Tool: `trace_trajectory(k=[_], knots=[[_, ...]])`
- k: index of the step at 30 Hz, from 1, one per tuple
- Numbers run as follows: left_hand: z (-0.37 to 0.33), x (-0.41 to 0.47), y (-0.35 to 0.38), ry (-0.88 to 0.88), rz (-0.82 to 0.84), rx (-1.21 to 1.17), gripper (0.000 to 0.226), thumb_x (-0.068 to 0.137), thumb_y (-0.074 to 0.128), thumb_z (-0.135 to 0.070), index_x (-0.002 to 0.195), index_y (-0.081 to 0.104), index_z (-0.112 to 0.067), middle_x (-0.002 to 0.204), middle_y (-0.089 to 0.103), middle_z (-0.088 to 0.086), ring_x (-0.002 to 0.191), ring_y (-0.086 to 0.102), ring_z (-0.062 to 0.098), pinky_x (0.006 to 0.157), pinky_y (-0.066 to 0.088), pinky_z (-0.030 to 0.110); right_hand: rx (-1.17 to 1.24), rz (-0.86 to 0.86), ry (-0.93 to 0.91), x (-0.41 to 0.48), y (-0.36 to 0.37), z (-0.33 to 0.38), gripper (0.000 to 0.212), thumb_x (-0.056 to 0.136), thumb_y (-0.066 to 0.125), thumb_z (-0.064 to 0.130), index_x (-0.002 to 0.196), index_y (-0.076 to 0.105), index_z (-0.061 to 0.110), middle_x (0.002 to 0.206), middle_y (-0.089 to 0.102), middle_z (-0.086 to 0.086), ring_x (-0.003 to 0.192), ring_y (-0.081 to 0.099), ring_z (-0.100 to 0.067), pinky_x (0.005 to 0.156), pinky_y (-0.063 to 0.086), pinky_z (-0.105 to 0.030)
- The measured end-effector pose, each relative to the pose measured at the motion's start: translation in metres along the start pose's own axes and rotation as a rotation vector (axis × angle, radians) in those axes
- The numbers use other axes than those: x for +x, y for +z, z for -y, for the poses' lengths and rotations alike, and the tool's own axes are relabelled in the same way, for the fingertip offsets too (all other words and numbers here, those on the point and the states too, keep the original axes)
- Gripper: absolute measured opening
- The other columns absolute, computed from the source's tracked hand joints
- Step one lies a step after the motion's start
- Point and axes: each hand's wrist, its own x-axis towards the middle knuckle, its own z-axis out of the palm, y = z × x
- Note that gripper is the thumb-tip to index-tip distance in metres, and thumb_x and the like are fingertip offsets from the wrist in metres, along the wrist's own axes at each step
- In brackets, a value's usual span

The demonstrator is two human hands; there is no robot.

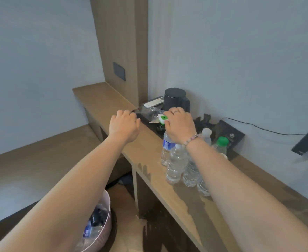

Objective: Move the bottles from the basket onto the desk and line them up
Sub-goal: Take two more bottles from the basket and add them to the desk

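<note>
A: On the desk [169, 195], beside the black tray [149, 119], how much is being shown as done?

B: Several clear bottles [176, 164] are being seen upright on the wood just this side of the tray, bunched close together rather than spread out. One with a blue label is standing nearest the tray; two or three more are crowded behind it, partly hidden by the right forearm. A green-capped one [222, 142] and a white-capped one are being seen further from the tray, toward the wall.

A: And the hands?

B: The right hand [181, 126] is being held over the tray's near edge, fingers curled down onto a small white-and-green object [162, 118]. Whether that is a bottle top or something else cannot be told, nor can it be told for certain that it is actually being gripped. The left hand [125, 124] is being held loosely curled, closed on nothing, over the desk at the tray's left edge.

A: What is being left?

B: The basket [102, 226], on the floor well below the tray and under the left forearm, is being seen with contents still inside: something blue-labelled and crumpled clear plastic, probably more bottles. So the move is judged partly done, with more to be lifted out. The lining-up is also judged unfinished, since the group by the tray is being kept as a cluster and no straight row is being formed.
</note>
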Motion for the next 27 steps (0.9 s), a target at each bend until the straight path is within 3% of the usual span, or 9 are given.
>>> trace_trajectory(k=[13, 27], knots=[[0.157, -0.041, -0.005, -0.285, -0.026, -0.043, 0.042, 0.1, 0.029, -0.035, 0.13, 0.049, -0.012, 0.13, 0.05, 0.011, 0.12, 0.043, 0.032, 0.095, 0.037, 0.042, 0.084, 0.042, -0.403, 0.074, 0.033, 0.173, 0.04, 0.099, 0.034, 0.03, 0.131, 0.049, 0.014, 0.135, 0.048, -0.007, 0.125, 0.041, -0.024, 0.098, 0.035, -0.037], [0.355, -0.035, 0.044, -0.521, 0.008, -0.123, 0.041, 0.1, 0.03, -0.034, 0.131, 0.047, -0.013, 0.132, 0.049, 0.007, 0.121, 0.042, 0.03, 0.093, 0.038, 0.041, 0.168, 0.189, -0.564, 0.16, 0.137, 0.354, 0.04, 0.1, 0.032, 0.028, 0.134, 0.046, 0.013, 0.135, 0.048, -0.008, 0.125, 0.04, -0.024, 0.095, 0.037, -0.035]])
